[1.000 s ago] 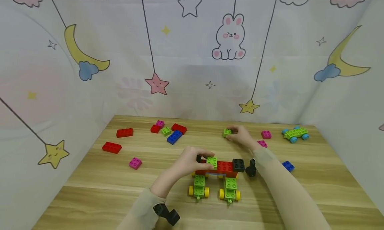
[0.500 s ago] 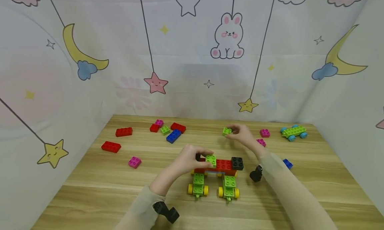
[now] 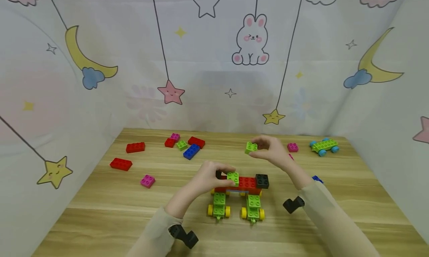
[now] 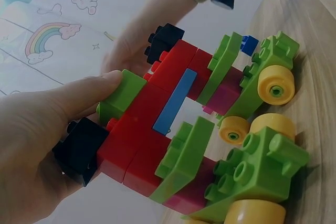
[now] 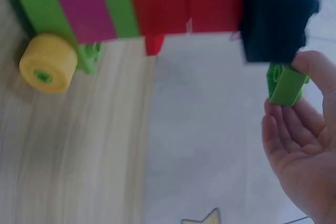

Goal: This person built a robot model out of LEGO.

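Observation:
A brick-built vehicle stands in front of me, with a red brick beam (image 3: 247, 183) across two green wheeled bases (image 3: 219, 205) on yellow wheels. Black bricks (image 3: 262, 181) sit at both ends of the beam. My left hand (image 3: 208, 177) pinches a lime green brick (image 4: 122, 95) on top of the beam, beside the left black brick. Farther back, my right hand (image 3: 272, 151) holds another lime green brick (image 3: 251, 148) between thumb and fingers. In the right wrist view that brick (image 5: 286, 84) shows side-on, past the beam's black end.
Several red, pink, green and blue bricks (image 3: 191, 151) lie at the back left, with a pink brick (image 3: 147, 181) nearer. A green wheeled base (image 3: 324, 146) with blue wheels stands at back right, near a pink brick (image 3: 292, 147). A patterned cloth (image 3: 214, 100) hangs behind the table.
My right hand has raised its lime green brick slightly and drawn back a little, its forearm swinging right. My left hand keeps its hold on the vehicle's green brick. The head view has shifted slightly.

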`<move>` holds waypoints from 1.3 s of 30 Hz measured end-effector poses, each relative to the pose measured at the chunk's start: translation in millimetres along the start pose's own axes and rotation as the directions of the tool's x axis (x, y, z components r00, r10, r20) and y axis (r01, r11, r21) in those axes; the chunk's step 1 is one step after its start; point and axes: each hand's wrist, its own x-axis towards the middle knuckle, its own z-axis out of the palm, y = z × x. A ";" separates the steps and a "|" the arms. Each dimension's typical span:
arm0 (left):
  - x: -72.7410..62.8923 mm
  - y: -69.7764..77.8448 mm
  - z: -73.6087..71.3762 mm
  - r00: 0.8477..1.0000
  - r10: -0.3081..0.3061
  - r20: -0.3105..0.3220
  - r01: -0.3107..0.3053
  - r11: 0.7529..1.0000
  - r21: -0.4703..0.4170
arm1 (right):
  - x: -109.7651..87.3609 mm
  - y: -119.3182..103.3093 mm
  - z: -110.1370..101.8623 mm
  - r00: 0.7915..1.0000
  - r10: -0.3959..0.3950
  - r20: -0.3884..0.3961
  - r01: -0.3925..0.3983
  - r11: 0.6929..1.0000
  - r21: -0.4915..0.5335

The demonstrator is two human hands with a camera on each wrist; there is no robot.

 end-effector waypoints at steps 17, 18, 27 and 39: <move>-1.1 0.3 0.7 1.000 -0.001 -0.019 0.001 1.000 -0.011 | -43.0 -23.9 16.1 0.990 -0.133 0.048 0.133 0.991 0.006; -1.1 -0.1 0.9 1.000 0.002 -0.019 -0.002 1.000 -0.013 | -44.0 -23.4 17.3 0.989 -0.140 0.052 0.140 0.990 0.008; -1.5 -2.6 2.7 0.999 0.006 -0.036 -0.007 1.000 -0.020 | -52.8 -21.1 26.4 0.978 -0.160 0.133 0.169 0.984 -0.057; -1.0 -1.7 2.6 0.999 0.008 -0.040 -0.009 0.999 -0.032 | -56.4 -18.4 30.8 0.974 -0.141 0.177 0.158 0.984 -0.086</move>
